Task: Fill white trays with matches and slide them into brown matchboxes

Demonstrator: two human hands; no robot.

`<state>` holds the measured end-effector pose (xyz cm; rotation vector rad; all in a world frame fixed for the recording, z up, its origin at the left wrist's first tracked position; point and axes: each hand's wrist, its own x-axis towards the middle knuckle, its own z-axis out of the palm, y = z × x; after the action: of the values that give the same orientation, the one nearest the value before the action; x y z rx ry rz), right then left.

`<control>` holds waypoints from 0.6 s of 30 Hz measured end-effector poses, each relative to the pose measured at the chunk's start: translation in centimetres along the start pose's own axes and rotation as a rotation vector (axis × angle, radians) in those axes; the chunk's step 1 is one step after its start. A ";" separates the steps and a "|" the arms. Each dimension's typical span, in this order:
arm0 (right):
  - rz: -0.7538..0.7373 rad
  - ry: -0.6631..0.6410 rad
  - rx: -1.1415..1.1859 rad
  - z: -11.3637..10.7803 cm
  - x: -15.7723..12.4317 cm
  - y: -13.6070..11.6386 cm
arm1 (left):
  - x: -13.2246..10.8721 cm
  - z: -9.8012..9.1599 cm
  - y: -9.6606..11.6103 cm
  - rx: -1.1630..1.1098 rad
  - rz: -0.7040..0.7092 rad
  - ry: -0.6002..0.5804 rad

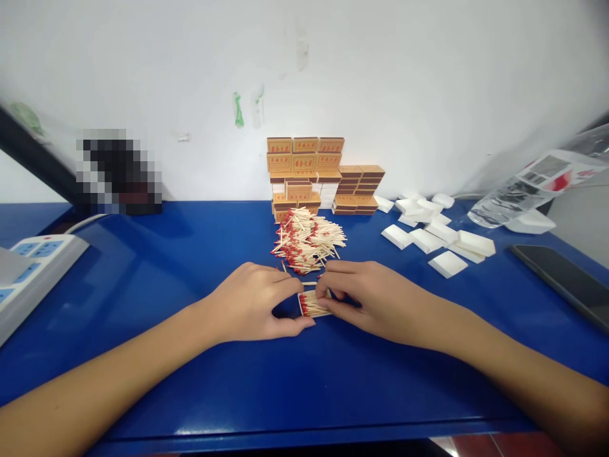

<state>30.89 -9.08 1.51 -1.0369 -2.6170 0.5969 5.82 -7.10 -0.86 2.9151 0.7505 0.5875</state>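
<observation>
A small bundle of red-tipped matches (313, 304) lies on the blue table (304, 381), pinched from both sides. My left hand (252, 301) grips its left end with thumb and fingers curled. My right hand (364, 295) holds the right end, fingers closed around the sticks. Just beyond my hands lies a loose heap of matches (309, 241). Behind the heap stands a stack of orange matchboxes (318, 174) against the wall.
Several white inner trays (438, 235) lie scattered at the right. A black phone (561, 279) rests near the right edge, a clear plastic bag (533, 184) behind it. A white power strip (28, 273) sits at the left edge.
</observation>
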 end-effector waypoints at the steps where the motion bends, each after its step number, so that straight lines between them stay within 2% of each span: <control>1: -0.001 0.015 -0.013 0.1 0.0 0.0 | 0.0 0.0 0.0 0.003 0.002 0.000; 4: -0.004 0.031 -0.029 0.2 0.0 0.1 | 0.0 0.0 0.0 0.006 0.005 0.001; 12: 0.012 -0.021 0.025 0.0 0.1 -0.2 | 0.0 0.0 0.0 -0.004 0.007 0.009; 18: -0.041 -0.003 -0.012 0.3 -0.2 0.2 | -0.1 0.1 0.0 0.014 0.027 0.028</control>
<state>31.00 -9.16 1.19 -0.9842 -2.6410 0.5744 5.77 -7.13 -0.96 2.9402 0.7224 0.6299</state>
